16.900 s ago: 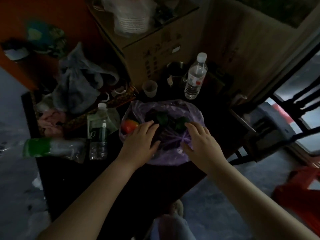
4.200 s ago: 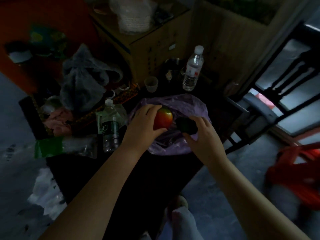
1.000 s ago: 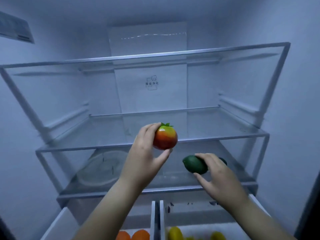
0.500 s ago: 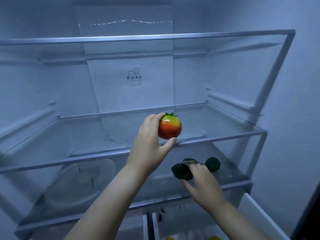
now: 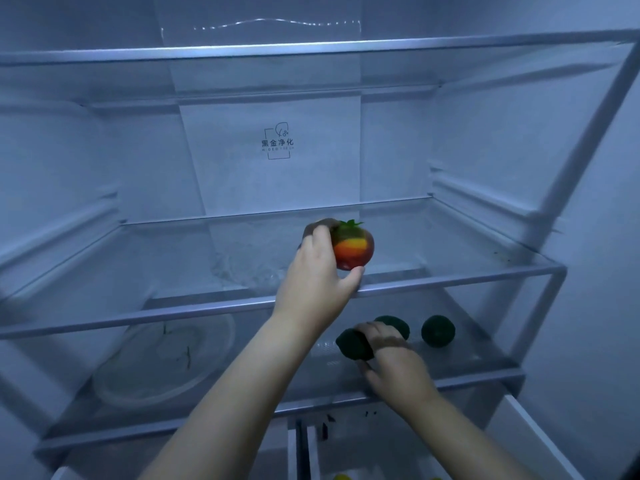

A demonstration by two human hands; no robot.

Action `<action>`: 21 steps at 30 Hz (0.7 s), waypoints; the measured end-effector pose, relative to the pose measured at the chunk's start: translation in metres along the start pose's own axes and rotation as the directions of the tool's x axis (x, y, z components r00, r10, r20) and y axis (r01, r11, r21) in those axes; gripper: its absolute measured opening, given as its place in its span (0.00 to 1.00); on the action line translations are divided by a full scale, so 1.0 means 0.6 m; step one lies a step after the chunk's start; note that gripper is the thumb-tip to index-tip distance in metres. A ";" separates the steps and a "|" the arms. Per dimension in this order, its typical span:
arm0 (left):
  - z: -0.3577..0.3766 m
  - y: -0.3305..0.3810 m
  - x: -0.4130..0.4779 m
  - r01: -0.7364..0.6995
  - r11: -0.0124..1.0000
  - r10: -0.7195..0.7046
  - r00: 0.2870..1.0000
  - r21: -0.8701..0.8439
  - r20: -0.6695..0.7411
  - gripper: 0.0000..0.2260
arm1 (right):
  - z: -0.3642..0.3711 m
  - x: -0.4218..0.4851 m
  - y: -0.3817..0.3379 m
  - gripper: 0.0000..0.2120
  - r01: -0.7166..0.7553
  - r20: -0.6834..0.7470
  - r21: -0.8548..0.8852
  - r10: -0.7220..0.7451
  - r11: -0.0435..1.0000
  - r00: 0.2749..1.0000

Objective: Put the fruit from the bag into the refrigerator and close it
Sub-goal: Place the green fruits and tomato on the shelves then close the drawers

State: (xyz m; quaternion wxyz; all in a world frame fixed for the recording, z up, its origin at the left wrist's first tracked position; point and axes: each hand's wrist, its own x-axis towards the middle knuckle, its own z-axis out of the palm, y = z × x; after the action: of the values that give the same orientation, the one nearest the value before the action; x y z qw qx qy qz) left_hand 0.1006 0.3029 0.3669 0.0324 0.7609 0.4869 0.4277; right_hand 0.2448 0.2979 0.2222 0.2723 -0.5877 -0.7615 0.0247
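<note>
I face the open refrigerator. My left hand (image 5: 317, 271) grips a red and orange tomato-like fruit (image 5: 355, 249) with a green stalk, holding it just over the front of the middle glass shelf (image 5: 450, 280). One shelf down, my right hand (image 5: 391, 358) grips a dark green fruit (image 5: 353, 346) low over the lower glass shelf (image 5: 485, 375). Two more dark green fruits lie on that lower shelf, one (image 5: 394, 325) right behind my fingers, another (image 5: 438, 330) further right. The bag is out of view.
A round clear plate or lid (image 5: 162, 362) lies on the left of the lower shelf. The top shelf (image 5: 311, 48) spans above. Below, two drawers (image 5: 311, 448) show, with yellow fruit (image 5: 341, 476) at the bottom edge. The refrigerator's side walls close in left and right.
My left hand has carried the red fruit forward over the middle shelf. My right hand has reached deeper onto the lower shelf with the green fruit, close to the two lying there.
</note>
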 end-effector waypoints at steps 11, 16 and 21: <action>0.005 -0.001 -0.003 0.026 1.000 -0.026 0.999 -0.013 -0.040 0.29 | 0.016 -0.001 0.007 0.23 0.027 0.035 0.010 -0.028 1.000 0.999; 0.005 0.000 -0.007 -0.002 1.000 0.000 0.997 -0.025 -0.077 0.27 | 0.017 -0.003 0.008 0.25 0.017 0.048 -0.002 -0.017 1.000 0.999; 0.006 -0.002 -0.012 -0.046 0.998 0.042 0.992 -0.034 -0.121 0.25 | 0.010 -0.006 0.004 0.25 0.010 0.050 -0.001 -0.010 1.000 0.999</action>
State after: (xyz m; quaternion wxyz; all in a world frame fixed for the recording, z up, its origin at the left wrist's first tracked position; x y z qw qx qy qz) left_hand 0.1010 0.2994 0.3598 0.0077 0.7437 0.4631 0.4821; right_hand 0.2450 0.2970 0.2147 0.2529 -0.5833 -0.7710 0.0376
